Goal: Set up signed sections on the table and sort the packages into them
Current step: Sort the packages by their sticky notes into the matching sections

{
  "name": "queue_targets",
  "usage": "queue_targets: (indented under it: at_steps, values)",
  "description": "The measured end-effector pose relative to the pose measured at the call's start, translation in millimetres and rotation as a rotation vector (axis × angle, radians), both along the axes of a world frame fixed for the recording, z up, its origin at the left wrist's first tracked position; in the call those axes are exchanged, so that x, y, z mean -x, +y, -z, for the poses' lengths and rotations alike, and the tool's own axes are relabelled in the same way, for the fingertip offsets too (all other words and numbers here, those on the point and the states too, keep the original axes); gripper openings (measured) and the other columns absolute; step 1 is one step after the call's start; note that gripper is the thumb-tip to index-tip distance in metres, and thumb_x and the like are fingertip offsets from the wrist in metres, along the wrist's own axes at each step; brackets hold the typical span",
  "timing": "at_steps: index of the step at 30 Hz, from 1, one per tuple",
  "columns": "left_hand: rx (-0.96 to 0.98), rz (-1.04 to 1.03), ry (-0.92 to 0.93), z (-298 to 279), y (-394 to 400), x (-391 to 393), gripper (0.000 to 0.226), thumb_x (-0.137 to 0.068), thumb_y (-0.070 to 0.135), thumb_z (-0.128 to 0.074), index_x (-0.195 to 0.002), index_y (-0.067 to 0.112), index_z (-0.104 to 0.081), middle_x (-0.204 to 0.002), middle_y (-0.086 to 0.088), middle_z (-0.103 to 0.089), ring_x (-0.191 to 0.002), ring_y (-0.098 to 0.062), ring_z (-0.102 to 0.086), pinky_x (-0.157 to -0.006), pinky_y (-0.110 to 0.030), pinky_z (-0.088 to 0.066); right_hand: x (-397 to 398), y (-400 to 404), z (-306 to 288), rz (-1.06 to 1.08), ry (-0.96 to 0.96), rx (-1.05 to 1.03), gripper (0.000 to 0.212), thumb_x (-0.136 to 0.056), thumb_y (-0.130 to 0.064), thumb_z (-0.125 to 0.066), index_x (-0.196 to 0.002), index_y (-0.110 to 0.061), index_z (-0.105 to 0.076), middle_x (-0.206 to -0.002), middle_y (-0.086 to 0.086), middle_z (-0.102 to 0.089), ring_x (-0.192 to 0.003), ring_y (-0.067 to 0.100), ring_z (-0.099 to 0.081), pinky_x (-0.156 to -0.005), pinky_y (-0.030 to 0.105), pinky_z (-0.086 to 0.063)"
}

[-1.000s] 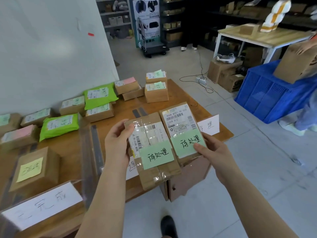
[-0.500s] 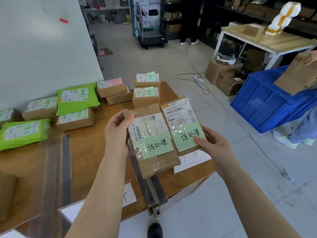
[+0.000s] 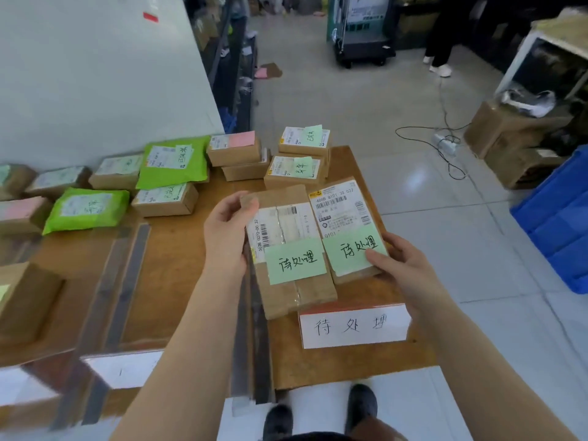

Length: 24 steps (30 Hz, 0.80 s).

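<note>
Two brown parcels, the left parcel [image 3: 288, 249] and the right parcel [image 3: 345, 229], are being held side by side just above the table [image 3: 178, 265], apparently so that their matching green notes can be checked against the white sign [image 3: 354, 326] directly below. The left parcel is being gripped at its edge by the curled fingers of the left hand [image 3: 227, 232], while the right one is being pinched by the right hand [image 3: 402, 268]. Other labelled packages [image 3: 165, 198] are being kept well apart further along the table, probably as separate sections.

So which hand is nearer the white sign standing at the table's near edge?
Right. The right hand grips a package just above the white sign, its wrist passing the sign's right end. The left hand holds the other package further up and to the left.
</note>
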<state>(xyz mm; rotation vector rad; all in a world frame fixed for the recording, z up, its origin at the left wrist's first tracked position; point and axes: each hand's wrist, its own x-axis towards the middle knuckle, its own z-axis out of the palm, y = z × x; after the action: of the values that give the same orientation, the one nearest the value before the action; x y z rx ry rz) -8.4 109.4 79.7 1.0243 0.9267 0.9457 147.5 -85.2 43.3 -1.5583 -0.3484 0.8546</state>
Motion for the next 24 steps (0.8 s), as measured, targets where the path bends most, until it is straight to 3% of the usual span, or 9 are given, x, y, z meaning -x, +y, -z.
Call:
queue_targets:
  at_steps: [3,7,12,20,24]
  values:
    - [-0.002,-0.056,0.034,4,-8,-12,0.012,-0.079,0.012,-0.071,-0.084,0.022,-0.07,-0.089,-0.006,-0.067,-0.081,-0.023,-0.062,-0.08,-0.041,-0.05,-28,2,9,-0.105,0.034,0.009,0.049,-0.077,-0.023,-0.072,-0.121,-0.026,-0.051,-0.091,-0.009,-0.074,-0.089,0.014,-0.07,-0.081,0.038,-0.056]
    - [0.013,-0.107,0.091,12,-11,-22,0.011,-0.078,0.014,-0.071,-0.081,0.024,-0.071,-0.079,0.001,-0.07,-0.07,-0.018,-0.065,-0.071,-0.036,-0.054,-49,9,21,-0.211,0.027,0.047,0.052,-0.077,-0.024,-0.073,-0.124,-0.022,-0.051,-0.099,-0.007,-0.071,-0.092,0.014,-0.067,-0.071,0.028,-0.053]
    - [0.025,-0.105,0.16,28,-3,-30,0.013,-0.08,0.009,-0.069,-0.085,0.02,-0.068,-0.082,-0.002,-0.068,-0.072,-0.021,-0.063,-0.073,-0.038,-0.052,-62,19,42,-0.281,0.085,0.107,0.048,-0.077,-0.022,-0.073,-0.119,-0.024,-0.049,-0.099,-0.009,-0.07,-0.084,0.006,-0.069,-0.058,0.016,-0.052]
    - [0.132,-0.004,0.294,66,29,-49,0.012,-0.083,0.012,-0.066,-0.093,0.019,-0.064,-0.089,-0.007,-0.066,-0.08,-0.025,-0.064,-0.08,-0.044,-0.053,-70,42,79,-0.353,0.038,0.312,0.061,-0.076,-0.034,-0.073,-0.129,-0.025,-0.044,-0.106,-0.009,-0.065,-0.098,0.014,-0.063,-0.09,0.04,-0.052]
    - [0.182,0.028,0.355,91,44,-57,0.016,-0.084,0.014,-0.066,-0.099,0.015,-0.064,-0.088,-0.005,-0.066,-0.081,-0.024,-0.064,-0.078,-0.042,-0.054,-70,50,92,-0.364,0.011,0.392,0.067,-0.075,-0.034,-0.074,-0.133,-0.024,-0.042,-0.112,-0.005,-0.063,-0.099,0.015,-0.062,-0.092,0.042,-0.05]
